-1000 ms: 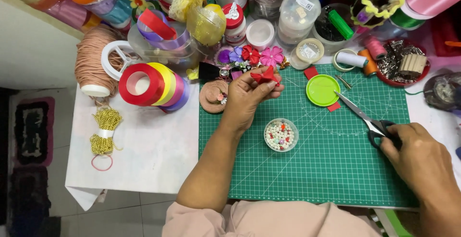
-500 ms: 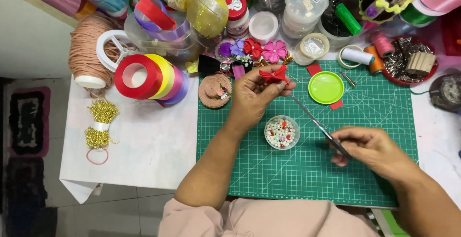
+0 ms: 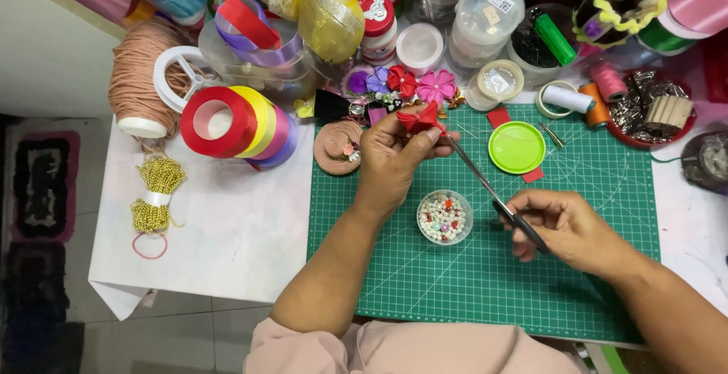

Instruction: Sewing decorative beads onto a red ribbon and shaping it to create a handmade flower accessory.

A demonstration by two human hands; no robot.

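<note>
Hands both grasping: left hand (image 3: 394, 158) pinching red ribbon flower (image 3: 419, 118), right hand (image 3: 570, 228) gripping scissors (image 3: 491, 192).

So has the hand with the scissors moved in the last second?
Yes. The right hand has brought the scissors left across the green mat, toward the bead dish.

table (image 3: 227, 245): white cloth cover | floor (image 3: 45, 298): dark | rug (image 3: 38, 184): black-and-pink, left | light: even, bright

We see a green gridded cutting mat (image 3: 485, 283) on the white desk (image 3: 220, 230), a red ribbon flower (image 3: 418, 118), a lime lid (image 3: 516, 147), and gold bead chain (image 3: 155, 192) near the desk's left edge.
</note>
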